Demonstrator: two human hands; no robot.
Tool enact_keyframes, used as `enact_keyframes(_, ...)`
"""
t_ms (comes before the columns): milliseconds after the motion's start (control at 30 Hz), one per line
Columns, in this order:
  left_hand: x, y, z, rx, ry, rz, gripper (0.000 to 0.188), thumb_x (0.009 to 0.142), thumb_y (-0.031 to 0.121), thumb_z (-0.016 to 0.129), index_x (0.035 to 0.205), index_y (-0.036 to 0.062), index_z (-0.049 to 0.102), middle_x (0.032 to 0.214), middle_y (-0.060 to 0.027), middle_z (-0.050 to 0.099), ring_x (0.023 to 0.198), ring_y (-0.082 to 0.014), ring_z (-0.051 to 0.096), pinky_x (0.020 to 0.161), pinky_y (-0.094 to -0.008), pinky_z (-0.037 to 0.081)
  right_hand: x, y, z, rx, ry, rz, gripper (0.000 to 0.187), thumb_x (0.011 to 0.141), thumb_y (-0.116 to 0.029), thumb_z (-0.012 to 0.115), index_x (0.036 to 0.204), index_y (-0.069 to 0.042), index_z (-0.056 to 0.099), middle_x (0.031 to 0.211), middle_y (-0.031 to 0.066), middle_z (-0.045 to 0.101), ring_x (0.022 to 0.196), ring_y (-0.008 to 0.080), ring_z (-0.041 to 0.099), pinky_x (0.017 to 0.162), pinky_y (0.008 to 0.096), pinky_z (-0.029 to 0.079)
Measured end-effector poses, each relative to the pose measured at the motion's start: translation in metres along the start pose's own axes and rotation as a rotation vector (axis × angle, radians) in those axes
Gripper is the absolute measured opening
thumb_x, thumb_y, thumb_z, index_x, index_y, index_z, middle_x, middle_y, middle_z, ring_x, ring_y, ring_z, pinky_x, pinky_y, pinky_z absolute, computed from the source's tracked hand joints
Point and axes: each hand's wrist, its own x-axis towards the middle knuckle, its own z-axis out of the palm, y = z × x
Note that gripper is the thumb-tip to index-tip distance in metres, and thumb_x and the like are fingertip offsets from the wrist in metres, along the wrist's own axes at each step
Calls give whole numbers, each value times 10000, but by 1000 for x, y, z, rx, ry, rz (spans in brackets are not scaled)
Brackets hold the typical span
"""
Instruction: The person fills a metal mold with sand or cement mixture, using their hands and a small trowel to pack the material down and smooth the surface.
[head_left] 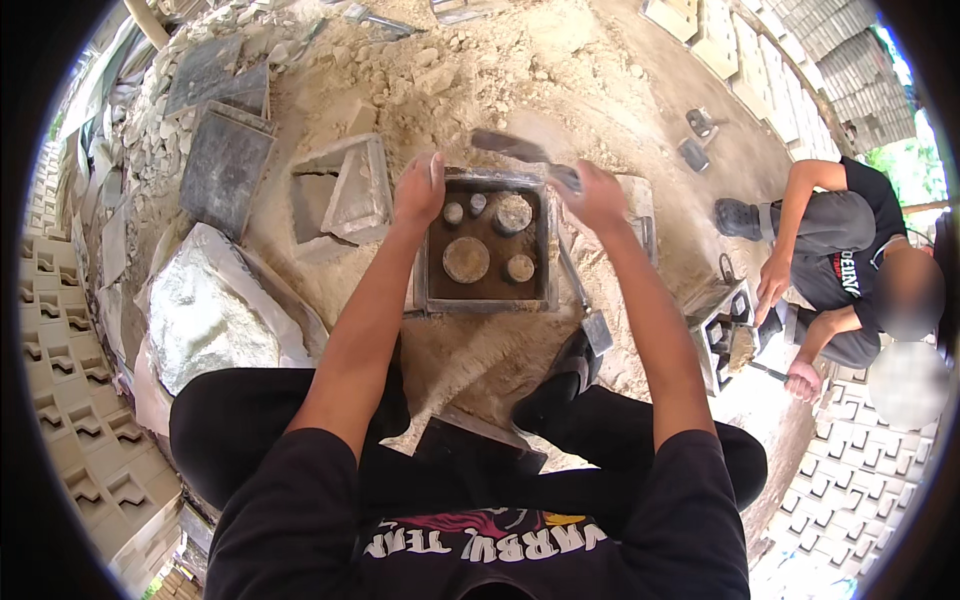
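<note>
A square metal-edged frame (432, 262) lies on the ground in front of me. Dark, sand-like material (500, 288) fills its inside, where several round pale pieces of different sizes sit, the largest a disc (466, 260) near the middle. My left hand (418, 192) is closed at the frame's far left corner, thumb uppermost; its other fingers are partly hidden. Beyond the far right corner, my right hand (597, 198) grips a trowel (510, 146). The trowel's dark blade points left above the far edge and is smeared by motion.
A long-handled flat tool (596, 330) lies right of the frame, by my shoe. Left are a box with broken slabs (345, 190), dark flat boards (228, 165) and a pale sack (215, 310). Loose earth (480, 65) is heaped beyond. At right, another person (830, 250) works over a metal mould (715, 330).
</note>
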Motion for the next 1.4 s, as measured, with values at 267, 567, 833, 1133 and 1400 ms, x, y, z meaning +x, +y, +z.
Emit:
enact_keyframes(267, -3, -25, 15, 115, -51, -366, 515, 1024, 415, 276, 1053, 10, 593, 1047, -268, 633, 1028, -460, 575, 903, -537, 439, 24, 115, -24, -111, -333, 213, 607, 903, -602, 499, 1111, -64, 689, 978, 237, 684, 945, 362, 663, 805, 440, 512)
enact_keyframes(567, -2, -1, 3, 83, -48, -376, 478, 1025, 382, 306, 1003, 15, 613, 981, -247, 646, 956, -452, 589, 846, -543, 454, 172, -13, 92, -107, -428, -169, 598, 909, -659, 413, 997, -138, 693, 949, 163, 699, 933, 346, 666, 802, 475, 525)
enact_keyframes(833, -1, -2, 5, 126, 5, -354, 448, 1020, 361, 340, 976, 14, 619, 1003, -241, 643, 971, -441, 589, 852, -532, 458, 163, -19, 55, 84, -220, -170, 579, 859, -656, 511, 997, -131, 711, 887, 153, 701, 852, 326, 676, 742, 447, 529)
enact_keyframes(1133, -3, -17, 11, -76, 99, -266, 496, 1024, 392, 316, 1005, -5, 612, 1016, -236, 643, 989, -460, 576, 879, -515, 446, 58, 20, -17, 192, -128, -42, 561, 829, -621, 608, 867, -66, 684, 649, 136, 624, 614, 301, 620, 599, 393, 477)
enact_keyframes(1400, 5, -51, 30, -477, 32, -706, 853, 990, 621, 149, 1260, -82, 549, 1268, -321, 552, 1251, -445, 478, 1052, -447, 349, 14, -20, 3, 116, 11, -257, 509, 808, -575, 667, 815, -67, 647, 706, 109, 633, 645, 292, 617, 592, 384, 485)
